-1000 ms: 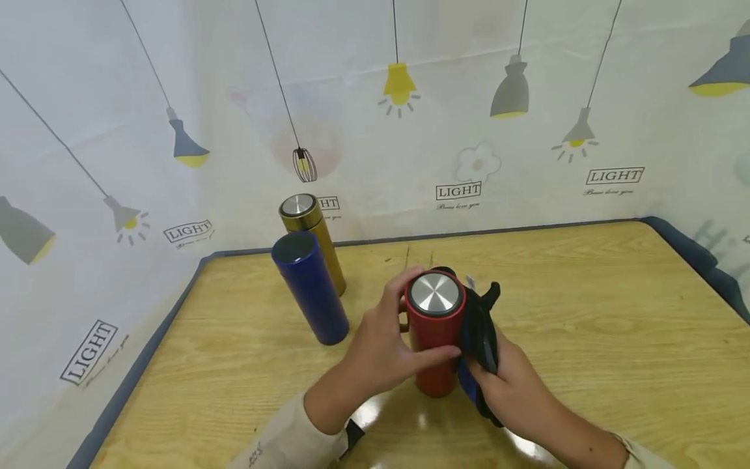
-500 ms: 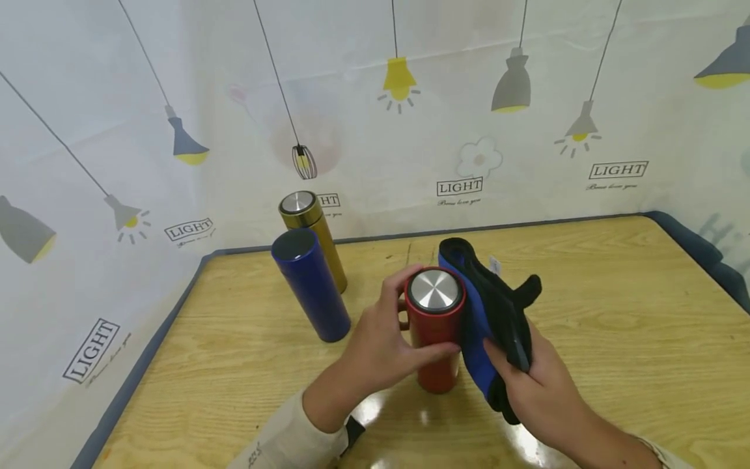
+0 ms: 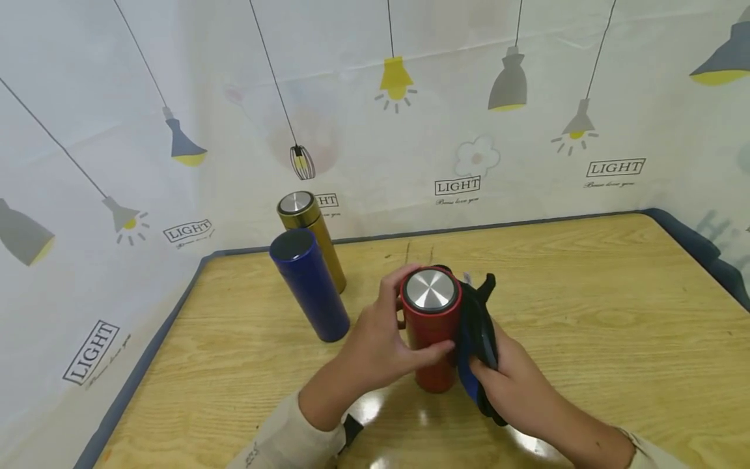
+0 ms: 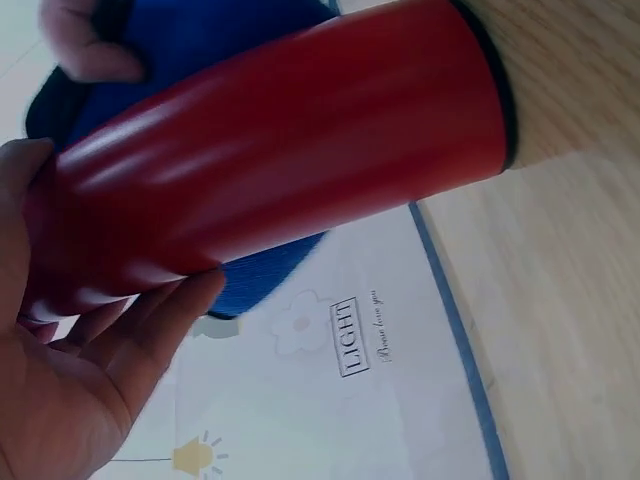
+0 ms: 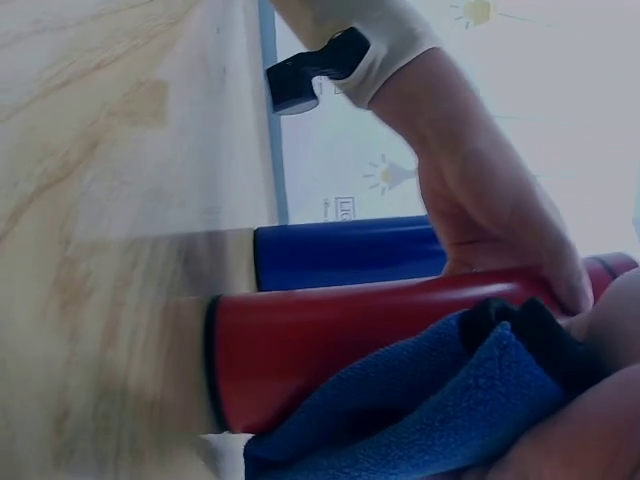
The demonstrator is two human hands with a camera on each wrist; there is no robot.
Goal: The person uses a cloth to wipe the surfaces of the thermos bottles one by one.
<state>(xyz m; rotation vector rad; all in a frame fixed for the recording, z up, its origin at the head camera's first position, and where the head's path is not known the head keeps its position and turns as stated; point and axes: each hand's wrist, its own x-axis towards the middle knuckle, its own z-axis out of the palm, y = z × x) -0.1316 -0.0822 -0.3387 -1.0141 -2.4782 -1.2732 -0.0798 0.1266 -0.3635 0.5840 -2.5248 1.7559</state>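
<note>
In the head view my left hand [image 3: 379,348] grips the upper part of a red vacuum flask [image 3: 435,335], thumb across its near side. The flask is upright, with a shiny steel disc on its lid and its black-rimmed base [image 4: 490,90] down at the table. My right hand [image 3: 518,381] grips a folded cloth pad [image 3: 482,339], black outside and fuzzy blue [image 5: 430,400] inside, with a black tab sticking up. The pad lies against the flask's right side. Part of the pad is hidden behind the flask.
A blue flask [image 3: 310,286] stands to the left on the wooden table [image 3: 586,312]. Close behind it is a gold flask [image 3: 328,241] with a steel-topped lid. A pale wall sheet [image 3: 363,143] printed with lamps rises along the table's back and left edges.
Half a second ago the pad was swung out to the right with more blue showing; now it is back against the red flask. The left hand keeps its grip.
</note>
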